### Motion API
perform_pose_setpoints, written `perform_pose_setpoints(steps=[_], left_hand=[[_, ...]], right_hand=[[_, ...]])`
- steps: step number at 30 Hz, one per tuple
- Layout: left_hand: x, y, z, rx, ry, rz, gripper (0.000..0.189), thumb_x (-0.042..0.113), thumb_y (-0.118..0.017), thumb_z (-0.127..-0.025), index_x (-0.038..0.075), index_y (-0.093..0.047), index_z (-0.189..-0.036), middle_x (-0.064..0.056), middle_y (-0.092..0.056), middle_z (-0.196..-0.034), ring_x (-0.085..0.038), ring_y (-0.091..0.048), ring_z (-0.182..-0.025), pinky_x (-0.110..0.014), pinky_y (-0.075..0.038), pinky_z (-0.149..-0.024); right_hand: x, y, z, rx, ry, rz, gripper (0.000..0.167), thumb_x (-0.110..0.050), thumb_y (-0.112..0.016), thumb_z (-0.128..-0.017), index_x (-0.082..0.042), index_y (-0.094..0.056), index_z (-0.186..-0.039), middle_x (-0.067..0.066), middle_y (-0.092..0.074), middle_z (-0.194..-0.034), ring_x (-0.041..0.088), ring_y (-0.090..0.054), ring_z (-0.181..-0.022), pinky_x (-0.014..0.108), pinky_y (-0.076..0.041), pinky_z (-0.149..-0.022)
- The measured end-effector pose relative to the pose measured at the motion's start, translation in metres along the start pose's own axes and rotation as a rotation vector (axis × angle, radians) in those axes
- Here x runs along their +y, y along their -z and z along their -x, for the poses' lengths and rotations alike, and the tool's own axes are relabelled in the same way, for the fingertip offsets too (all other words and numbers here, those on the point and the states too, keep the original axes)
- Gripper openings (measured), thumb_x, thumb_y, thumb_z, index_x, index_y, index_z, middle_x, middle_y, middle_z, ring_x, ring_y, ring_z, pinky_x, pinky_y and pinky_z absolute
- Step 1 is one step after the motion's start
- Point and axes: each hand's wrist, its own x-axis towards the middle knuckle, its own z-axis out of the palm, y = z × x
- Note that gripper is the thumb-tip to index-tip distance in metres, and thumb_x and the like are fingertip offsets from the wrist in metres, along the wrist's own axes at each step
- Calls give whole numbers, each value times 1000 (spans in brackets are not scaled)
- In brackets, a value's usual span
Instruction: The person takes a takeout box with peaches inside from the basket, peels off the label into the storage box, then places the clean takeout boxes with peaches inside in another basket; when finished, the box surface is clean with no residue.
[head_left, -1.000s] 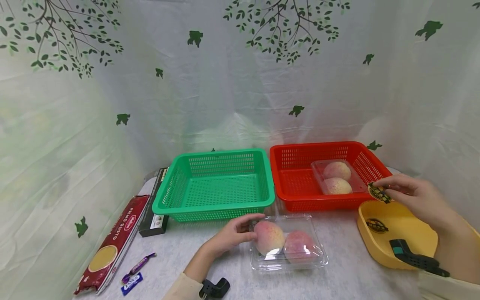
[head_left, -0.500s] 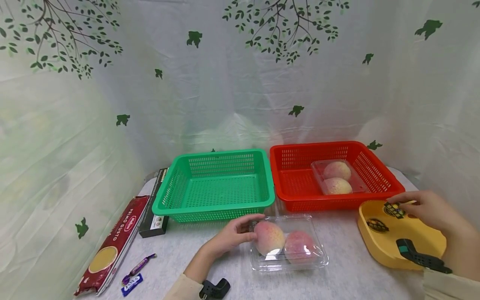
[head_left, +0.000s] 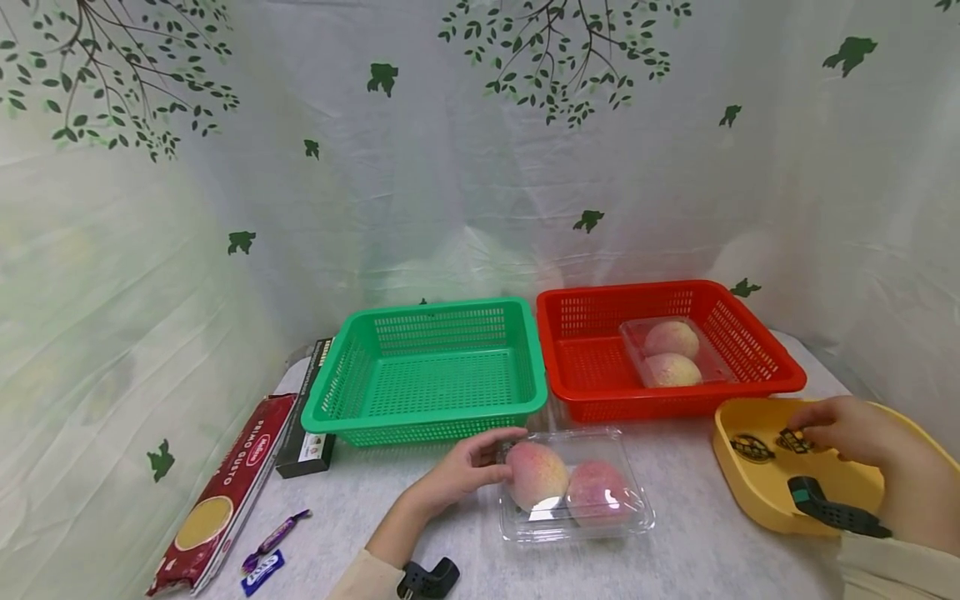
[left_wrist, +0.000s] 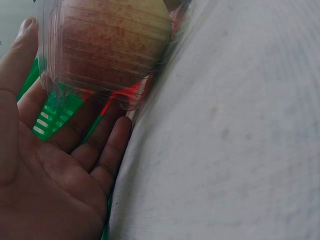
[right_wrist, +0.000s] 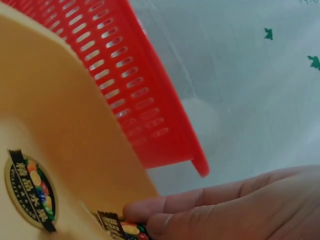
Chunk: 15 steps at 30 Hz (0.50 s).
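In the head view my left hand (head_left: 468, 467) rests at the left side of a clear plastic fruit box (head_left: 633, 525) holding two peaches (head_left: 536, 477). The left wrist view shows that palm, with loosely extended fingers (left_wrist: 112, 145) against the box. Over at the right, my right hand (head_left: 855, 429) reaches into a yellow bin (head_left: 738, 487). Between thumb and fingertips it pinches an oval black-and-gold fruit label (right_wrist: 132, 230), low inside the bin. A second matching label (head_left: 752, 448) lies beside it in the bin.
Behind stand a green basket (head_left: 423, 421) and a red basket (head_left: 645, 404), which holds another peach pack (head_left: 671, 354). At left lie a red pasta packet (head_left: 225, 500), a black box (head_left: 307, 446), a purple-wrapped candy (head_left: 277, 533) and a blue-wrapped candy (head_left: 262, 572).
My right hand has moved from the red basket's front corner down into the yellow bin, carrying the label. The left hand and the fruit box stay in place.
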Motion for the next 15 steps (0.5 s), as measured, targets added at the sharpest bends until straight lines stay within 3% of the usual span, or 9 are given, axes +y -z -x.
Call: perform_pose_setpoints(steps=[10,15], left_hand=[[1,0,0,0,-7,1,54,22,-67,-96,16,-50,-147,-11,-48,-152,-20,-54,-130,-23,-47,-101],[1,0,0,4,-9,-2,54,20,-67,-95,16,-50,-146,-11,-49,-152,-20,-54,-130,-22,-47,-102]], right_hand=[[8,-10,-3,-6,-74,-79,33,-12,-59,-96,11,-60,-120,18,-68,-104,23,-58,-89,41,-52,-74],[7,-9,0,29,-59,-9,41,-19,-57,-100,17,-56,-120,27,-65,-103,28,-58,-88,45,-54,-76]])
